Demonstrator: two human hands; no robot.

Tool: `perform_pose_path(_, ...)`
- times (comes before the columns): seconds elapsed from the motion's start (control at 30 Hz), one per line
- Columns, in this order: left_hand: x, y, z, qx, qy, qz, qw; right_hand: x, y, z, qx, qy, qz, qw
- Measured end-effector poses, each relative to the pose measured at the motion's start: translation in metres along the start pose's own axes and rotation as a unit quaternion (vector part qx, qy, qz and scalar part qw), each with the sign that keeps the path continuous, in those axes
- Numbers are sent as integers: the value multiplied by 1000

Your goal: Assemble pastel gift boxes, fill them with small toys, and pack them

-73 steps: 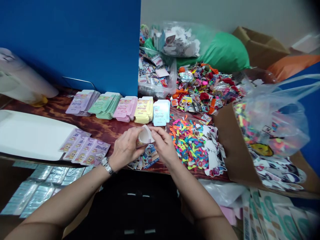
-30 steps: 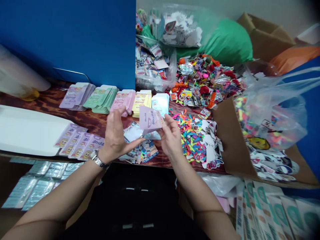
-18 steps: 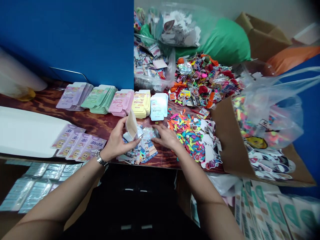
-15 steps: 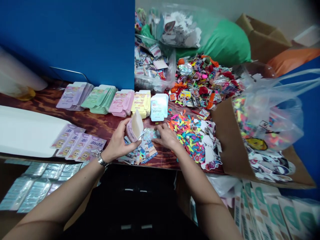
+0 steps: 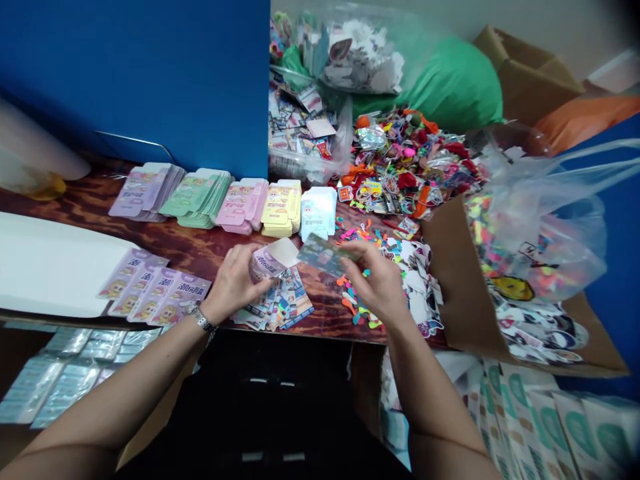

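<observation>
Through the head camera I have the left hand (image 5: 235,277) closed round an upturned purple box (image 5: 265,264), near the middle of the table (image 5: 327,308); its mouth gapes toward the right. The right hand (image 5: 377,280) pinches a glossy card (image 5: 323,256) between thumb and fingers, just beside that mouth; I can't tell whether the two touch. The hands are apart from each other.

As I judge it, this box is partway: formed and open, with the card outside it. I can't see whether anything lies deeper inside. On the near left, four purple packets (image 5: 177,295) overlap in a row and look finished, though their contents are hidden. Much seems left: flat cartons stand in stacks on the far side, purple (image 5: 143,190), green (image 5: 197,198), pink (image 5: 243,205), yellow (image 5: 280,207) and pale blue (image 5: 317,210). Loose printed cards (image 5: 290,300) lie below the box, and small bright pieces (image 5: 350,307) spread under the right hand.
</observation>
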State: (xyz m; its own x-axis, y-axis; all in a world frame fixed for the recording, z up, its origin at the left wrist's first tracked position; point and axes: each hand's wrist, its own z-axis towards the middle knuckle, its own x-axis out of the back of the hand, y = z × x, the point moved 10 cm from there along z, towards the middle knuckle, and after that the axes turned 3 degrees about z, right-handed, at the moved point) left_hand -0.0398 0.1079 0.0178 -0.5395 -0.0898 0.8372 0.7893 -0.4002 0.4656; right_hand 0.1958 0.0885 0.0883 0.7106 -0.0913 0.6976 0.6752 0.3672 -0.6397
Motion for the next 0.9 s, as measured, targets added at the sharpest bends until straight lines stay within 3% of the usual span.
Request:
perform_pose_path(0.1, -5, 17, -1, -46, -8, 12, 999, -24, -26, 8, 98, -40, -40, 994)
perform_pose_path(0.23, -14, 36, -3, -90, -20, 15, 996, -56, -34, 6, 118, -35, -83, 989)
perform_pose_path(0.37, -17, 41, -2, -104, 2, -6, 995, -63, -41, -5, 107, 4, -44, 993)
perform_pose_path(0.47, -21, 36, 1, -98, 4, -26, 995, -48, -30, -7, 97, 20, 14, 995)
perform_pose_path(0.53, -24, 32, 2, -92, -4, -33, 995, -23, 0, -3, 57, 51, 25, 997)
perform_pose_path(0.63, -25, 25, 4, -80, -14, -37, 996, 23, 80, 8, -62, 86, -61, 992)
perform_pose_path(0.7, -26, 24, 3, -76, -16, -42, 996, 53, 147, 11, -185, 78, -201, 959)
perform_pose_path(0.77, -27, 25, 3, -78, -16, -48, 996, 78, 195, 16, -233, 78, -254, 935)
perform_pose_path(0.83, -29, 27, 2, -83, -16, -55, 995, 88, 228, 24, -248, 55, -290, 923)
perform_pose_path(0.9, -32, 30, 1, -86, -22, -60, 994, 78, 245, 35, -220, -1, -311, 925)
